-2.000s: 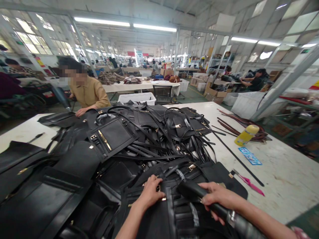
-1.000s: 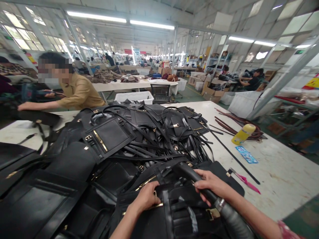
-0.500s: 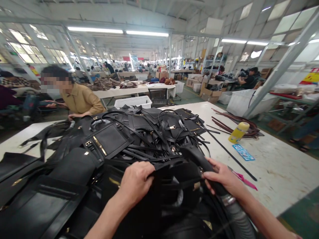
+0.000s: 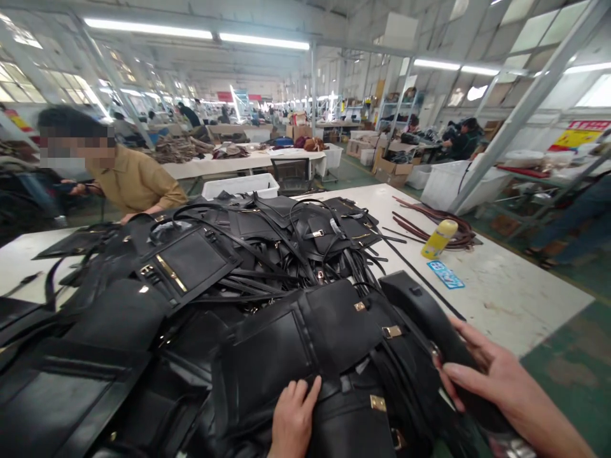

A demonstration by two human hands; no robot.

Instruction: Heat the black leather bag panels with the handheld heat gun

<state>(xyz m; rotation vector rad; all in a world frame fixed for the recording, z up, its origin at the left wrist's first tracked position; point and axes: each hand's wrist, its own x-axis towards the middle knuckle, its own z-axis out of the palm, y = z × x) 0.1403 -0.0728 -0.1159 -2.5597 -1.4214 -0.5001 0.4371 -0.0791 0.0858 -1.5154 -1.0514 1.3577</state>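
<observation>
A black leather bag [image 4: 267,356] with gold-coloured fittings lies in front of me, on top of a large heap of similar bags. My left hand [image 4: 293,416] is on its near part, fingers bent over the leather and thumb out of sight. On the right, my right hand [image 4: 494,375] is closed around a thick, curved black hose nozzle [image 4: 429,312]. The nozzle's flat end points away from me, alongside the bag. A metal clamp shows at the lower end of the nozzle, near the frame's bottom edge.
More black bags and straps [image 4: 286,242] cover much of the white table [image 4: 515,299]. A yellow bottle [image 4: 439,238], a blue printed card [image 4: 445,273] and brown straps [image 4: 458,232] lie at right. A co-worker [image 4: 138,178] is at the far left edge. Beyond stands a white bin [image 4: 241,187].
The bag's panel, earlier held up in my left hand, now lies flatter across the heap. My left hand has come lower and nearer; my right hand and the nozzle have shifted right and down.
</observation>
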